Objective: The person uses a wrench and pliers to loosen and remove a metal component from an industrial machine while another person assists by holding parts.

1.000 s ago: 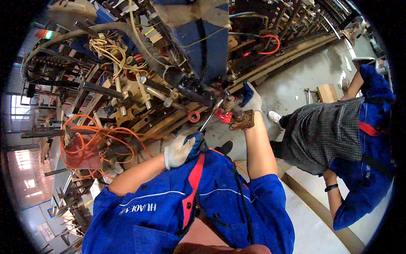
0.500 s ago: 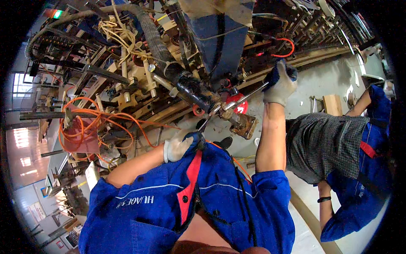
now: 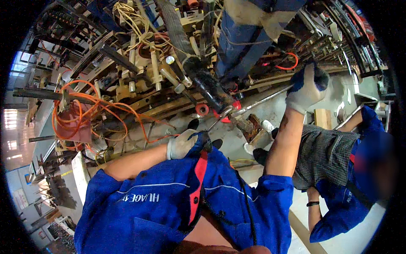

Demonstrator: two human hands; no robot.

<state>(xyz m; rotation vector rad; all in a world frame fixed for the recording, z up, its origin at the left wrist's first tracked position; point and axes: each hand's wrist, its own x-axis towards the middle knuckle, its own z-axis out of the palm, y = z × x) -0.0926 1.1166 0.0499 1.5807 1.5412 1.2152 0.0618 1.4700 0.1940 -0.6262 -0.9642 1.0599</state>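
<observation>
Left hand (image 3: 189,143), gloved: fingers closed round the handle of the near wrench (image 3: 216,122), held low against the wearer's jacket (image 3: 169,186). Its shaft slants up and away to the pipe joint (image 3: 229,111).

Right hand (image 3: 309,88), gloved: raised out to the right, fist closed on the far wrench (image 3: 263,101), whose shaft slopes down leftward to the same joint. Exact bite of both tool heads: too small to tell from where I stand.

Joint sits at the lower end of a thick black pipe (image 3: 207,89); a rusty metal block (image 3: 253,128) is just beyond it, toward the right. Orange hose (image 3: 81,111) lies coiled at left. Co-worker in checked apron (image 3: 325,152) bends at right.
</observation>
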